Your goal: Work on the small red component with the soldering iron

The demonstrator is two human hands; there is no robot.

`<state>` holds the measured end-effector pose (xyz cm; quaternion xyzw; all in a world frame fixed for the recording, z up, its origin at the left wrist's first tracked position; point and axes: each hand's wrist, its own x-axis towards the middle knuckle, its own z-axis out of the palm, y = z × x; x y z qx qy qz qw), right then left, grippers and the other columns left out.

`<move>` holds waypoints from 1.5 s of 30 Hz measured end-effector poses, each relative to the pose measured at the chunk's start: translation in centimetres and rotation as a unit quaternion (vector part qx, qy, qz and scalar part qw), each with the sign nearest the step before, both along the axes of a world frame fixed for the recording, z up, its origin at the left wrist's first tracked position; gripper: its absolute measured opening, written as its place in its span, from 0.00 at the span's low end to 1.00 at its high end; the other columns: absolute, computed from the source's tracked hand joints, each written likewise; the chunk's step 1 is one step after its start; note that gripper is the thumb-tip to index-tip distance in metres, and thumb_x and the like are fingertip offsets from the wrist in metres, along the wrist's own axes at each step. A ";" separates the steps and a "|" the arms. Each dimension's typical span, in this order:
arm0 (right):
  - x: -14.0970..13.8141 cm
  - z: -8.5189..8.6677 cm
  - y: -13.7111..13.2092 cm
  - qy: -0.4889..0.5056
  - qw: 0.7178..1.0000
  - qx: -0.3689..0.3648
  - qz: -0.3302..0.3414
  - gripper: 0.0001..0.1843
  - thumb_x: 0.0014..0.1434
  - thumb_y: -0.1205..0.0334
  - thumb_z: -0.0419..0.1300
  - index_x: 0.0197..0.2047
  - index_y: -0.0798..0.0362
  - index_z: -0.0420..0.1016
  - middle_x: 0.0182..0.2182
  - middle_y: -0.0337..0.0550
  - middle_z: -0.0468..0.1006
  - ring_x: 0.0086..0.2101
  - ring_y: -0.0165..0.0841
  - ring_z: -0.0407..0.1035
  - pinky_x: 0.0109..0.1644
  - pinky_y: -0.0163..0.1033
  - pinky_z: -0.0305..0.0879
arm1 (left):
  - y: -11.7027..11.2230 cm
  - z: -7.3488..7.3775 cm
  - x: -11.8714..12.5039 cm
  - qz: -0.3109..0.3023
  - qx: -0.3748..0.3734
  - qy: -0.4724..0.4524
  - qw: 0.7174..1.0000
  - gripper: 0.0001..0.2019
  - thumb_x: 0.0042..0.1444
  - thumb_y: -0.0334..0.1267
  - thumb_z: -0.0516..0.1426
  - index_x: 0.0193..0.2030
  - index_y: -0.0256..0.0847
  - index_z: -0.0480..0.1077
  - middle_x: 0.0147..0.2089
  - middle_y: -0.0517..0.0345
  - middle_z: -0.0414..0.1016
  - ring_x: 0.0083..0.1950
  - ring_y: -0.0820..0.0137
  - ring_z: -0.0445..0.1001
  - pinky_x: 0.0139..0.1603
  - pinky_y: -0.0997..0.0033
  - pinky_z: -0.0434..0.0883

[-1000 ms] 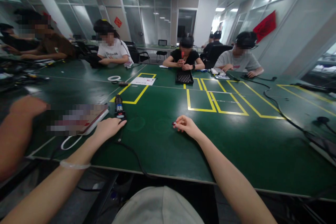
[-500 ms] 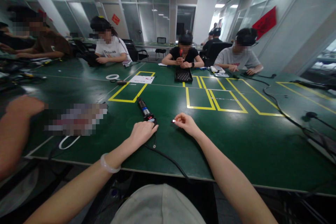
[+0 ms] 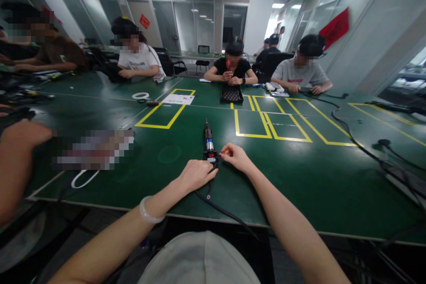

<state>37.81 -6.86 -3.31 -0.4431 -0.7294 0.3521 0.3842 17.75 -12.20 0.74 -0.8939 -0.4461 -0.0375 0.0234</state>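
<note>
My left hand (image 3: 196, 176) grips the black corded electric screwdriver (image 3: 208, 144) near the green desk's (image 3: 299, 177) front edge; right hand (image 3: 234, 156) pinches a small red part (image 3: 220, 154) at its rear end. I judge fitting underway; next needs careful alignment.

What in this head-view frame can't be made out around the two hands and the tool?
- Small part pinched in the right hand: too small, mostly covered by fingertips.
- Left hand grip on the cabled tool: tool's rear end hidden under the fingers.
- Flat item on the green table, left: pixelated.
- Black tray contents: too far away.
</note>
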 end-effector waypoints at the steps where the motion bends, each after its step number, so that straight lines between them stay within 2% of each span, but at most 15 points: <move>1: -0.1 0.0 -0.1 -0.007 1.000 -0.003 0.006 0.09 0.53 0.58 0.61 0.34 0.53 0.68 0.22 0.34 0.70 0.23 0.27 0.63 0.29 0.32 0.58 | 0.0 0.0 0.0 -0.006 -0.001 0.002 1.000 0.24 0.65 0.49 0.43 0.32 0.38 0.73 0.36 0.49 0.79 0.37 0.64 0.77 0.34 0.70 0.67; 10: -0.3 0.4 -0.5 0.001 0.999 -0.035 0.034 0.08 0.53 0.61 0.61 0.37 0.54 0.70 0.24 0.36 0.72 0.24 0.27 0.65 0.29 0.32 0.60 | -0.3 0.0 -0.1 -0.019 0.000 -0.007 1.000 0.24 0.65 0.50 0.43 0.33 0.38 0.74 0.35 0.49 0.78 0.36 0.65 0.77 0.35 0.70 0.68; 20: -0.5 0.1 -0.4 0.010 0.999 -0.038 0.027 0.06 0.53 0.60 0.61 0.32 0.54 0.70 0.22 0.35 0.72 0.24 0.27 0.65 0.29 0.32 0.59 | -0.7 0.2 0.0 -0.002 -0.019 -0.063 0.998 0.26 0.65 0.51 0.42 0.32 0.39 0.75 0.36 0.50 0.79 0.37 0.66 0.77 0.38 0.70 0.67; 25: -0.3 0.0 0.0 -0.007 1.000 -0.026 0.015 0.04 0.54 0.66 0.57 0.33 0.54 0.73 0.25 0.39 0.76 0.26 0.29 0.68 0.32 0.34 0.62 | -0.2 0.4 -0.5 0.077 -0.067 -0.140 0.985 0.28 0.67 0.49 0.37 0.30 0.42 0.74 0.34 0.54 0.78 0.37 0.67 0.75 0.34 0.72 0.65; 28: -0.1 0.2 0.0 -0.014 0.999 -0.018 0.024 0.09 0.53 0.69 0.55 0.34 0.54 0.76 0.26 0.39 0.76 0.27 0.30 0.69 0.33 0.34 0.63 | 0.8 0.8 -0.6 0.117 -0.026 -0.202 0.972 0.23 0.66 0.47 0.40 0.37 0.43 0.72 0.39 0.56 0.76 0.41 0.68 0.73 0.39 0.71 0.67; 31: 0.0 0.3 0.0 -0.013 0.999 -0.020 0.029 0.13 0.52 0.71 0.53 0.35 0.53 0.78 0.26 0.39 0.77 0.27 0.30 0.69 0.33 0.35 0.63 | 2.3 1.0 -0.2 0.081 0.025 -0.240 0.967 0.16 0.64 0.46 0.46 0.50 0.44 0.69 0.54 0.53 0.69 0.55 0.65 0.67 0.53 0.65 0.67; 34: 0.1 0.3 0.2 -0.019 0.999 -0.012 0.032 0.15 0.51 0.73 0.52 0.34 0.53 0.79 0.26 0.39 0.78 0.27 0.30 0.68 0.34 0.35 0.63 | 3.8 0.6 0.8 0.017 0.027 -0.215 0.976 0.19 0.61 0.47 0.50 0.57 0.46 0.65 0.66 0.52 0.58 0.65 0.60 0.57 0.64 0.57 0.60; 36: 0.2 0.2 0.3 -0.022 0.999 -0.002 0.033 0.16 0.51 0.73 0.52 0.34 0.52 0.80 0.28 0.39 0.78 0.28 0.31 0.69 0.36 0.36 0.63 | 4.4 0.2 1.5 0.001 0.007 -0.176 0.984 0.18 0.60 0.47 0.51 0.53 0.44 0.69 0.67 0.51 0.58 0.68 0.58 0.53 0.66 0.55 0.57; 40: 0.2 -0.1 0.4 -0.023 0.999 0.016 0.026 0.16 0.50 0.74 0.53 0.34 0.52 0.81 0.31 0.41 0.79 0.32 0.33 0.70 0.41 0.38 0.65 | 4.7 -0.5 2.3 0.021 -0.017 -0.123 0.992 0.12 0.60 0.44 0.51 0.39 0.42 0.72 0.61 0.50 0.66 0.68 0.58 0.54 0.65 0.52 0.57; 45: 0.3 -0.1 0.4 -0.022 0.999 0.024 0.001 0.15 0.53 0.72 0.53 0.38 0.51 0.80 0.32 0.41 0.79 0.33 0.33 0.71 0.43 0.39 0.65 | 4.1 -0.4 1.9 0.056 -0.005 -0.120 0.991 0.09 0.58 0.41 0.52 0.38 0.45 0.72 0.61 0.54 0.67 0.68 0.53 0.53 0.64 0.31 0.46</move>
